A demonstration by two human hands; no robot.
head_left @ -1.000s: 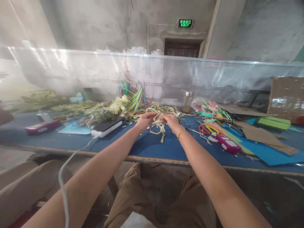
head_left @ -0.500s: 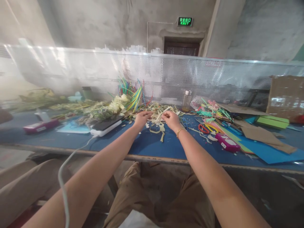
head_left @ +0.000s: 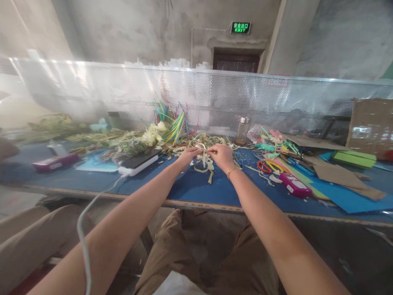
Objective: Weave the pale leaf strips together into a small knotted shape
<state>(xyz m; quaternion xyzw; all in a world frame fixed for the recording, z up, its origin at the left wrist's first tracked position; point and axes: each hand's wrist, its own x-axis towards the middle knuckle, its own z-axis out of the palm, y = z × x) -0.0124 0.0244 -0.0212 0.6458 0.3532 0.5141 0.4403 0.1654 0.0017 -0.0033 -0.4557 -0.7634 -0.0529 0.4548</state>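
Note:
My left hand is closed in a pinch, its fingertips at a thin pale strip. Close on the other side, my right hand pinches with thumb and forefinger at the same strip. Only a narrow gap separates the two sets of fingertips. Right behind them spreads a pile of pale, greenish curled strips, looking like cut paper. One loose curled strip lies on the blue tabletop below my hands. The exact grip is small and partly hidden by my fingers.
Left stand a white device with a dark top, its cable, and colourful thin sticks. A glass bottle stands behind. Right lie scissors, a magenta box, cardboard and blue sheets. Another person's hand shows far left.
My hands have come closer together: the left moved right, the right slightly left. Their fingertips now nearly meet at the pale strip.

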